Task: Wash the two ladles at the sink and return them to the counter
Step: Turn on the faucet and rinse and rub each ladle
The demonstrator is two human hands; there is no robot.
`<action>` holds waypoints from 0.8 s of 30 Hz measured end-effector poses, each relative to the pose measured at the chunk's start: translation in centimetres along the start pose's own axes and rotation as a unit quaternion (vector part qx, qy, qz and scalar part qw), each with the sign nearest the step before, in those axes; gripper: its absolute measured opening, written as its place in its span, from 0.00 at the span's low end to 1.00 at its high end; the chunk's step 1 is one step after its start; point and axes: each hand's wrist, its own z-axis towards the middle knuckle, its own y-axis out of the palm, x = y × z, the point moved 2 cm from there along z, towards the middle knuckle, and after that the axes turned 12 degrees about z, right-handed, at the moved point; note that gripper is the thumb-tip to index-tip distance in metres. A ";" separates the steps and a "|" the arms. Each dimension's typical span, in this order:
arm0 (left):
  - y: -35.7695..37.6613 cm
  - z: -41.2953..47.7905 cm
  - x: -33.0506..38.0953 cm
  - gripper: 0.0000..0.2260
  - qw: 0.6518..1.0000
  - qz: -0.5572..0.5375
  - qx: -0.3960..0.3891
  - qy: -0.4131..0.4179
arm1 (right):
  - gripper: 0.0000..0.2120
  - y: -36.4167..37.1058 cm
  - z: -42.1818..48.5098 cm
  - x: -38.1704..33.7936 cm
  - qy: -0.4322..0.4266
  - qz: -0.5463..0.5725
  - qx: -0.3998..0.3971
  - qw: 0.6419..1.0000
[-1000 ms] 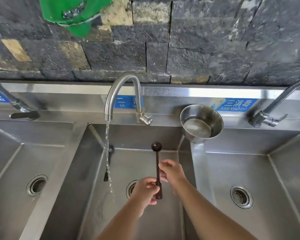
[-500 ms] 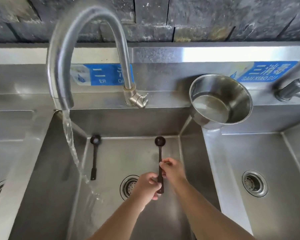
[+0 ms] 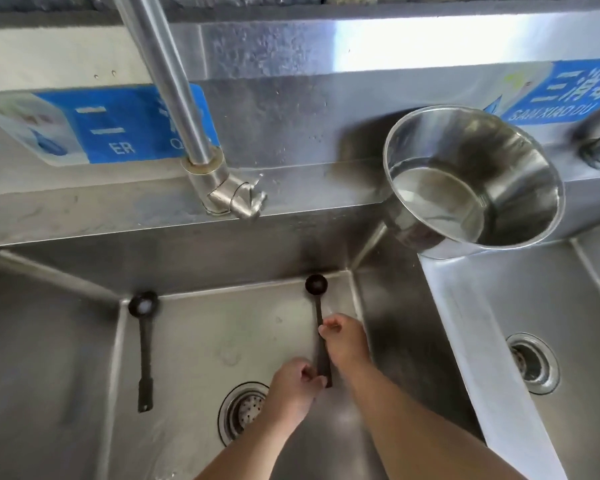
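- Two dark, long-handled ladles with small round bowls are both down in the middle stainless-steel sink basin (image 3: 66, 341), so neither is back on a counter yet.
- The held ladle (image 3: 316, 285) runs lengthwise along the right side of the basin, with its bowl toward the back wall and its handle toward the person.
- The left hand (image 3: 293, 386) has its fingers curled round the near end of that handle.
- The right hand (image 3: 347, 341) sits further up, its fingertips (image 3: 328, 328) closed on the shaft in a pinch. This looks like rubbing or scrubbing rather than carrying.
- The other ladle (image 3: 144, 355) lies loose on the basin floor at the left, well apart from both hands. Its bowl is near the back corner and holds something pale; I cannot tell whether it is water or suds.
- The curved steel faucet (image 3: 174, 98) rises out of view. Its spout is hidden, and no stream of water shows.
- A round shiny steel pot (image 3: 471, 181) with a little water in it sits on the ledge at the basin's back right corner.
- The round perforated drain strainer (image 3: 243, 410) lies just left of the left hand.
- My judgement is that the task is in its first half, with one ladle being washed by hand; how clean it is cannot be read.
- What is left is to finish this ladle, wash the loose one, and carry both to the counter, which is not clearly in view.
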 end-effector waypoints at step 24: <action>1.9 3.2 -0.8 0.08 0.943 0.306 0.048 0.119 | 0.06 0.5 2.7 1.4 -0.050 -0.110 -0.001 0.993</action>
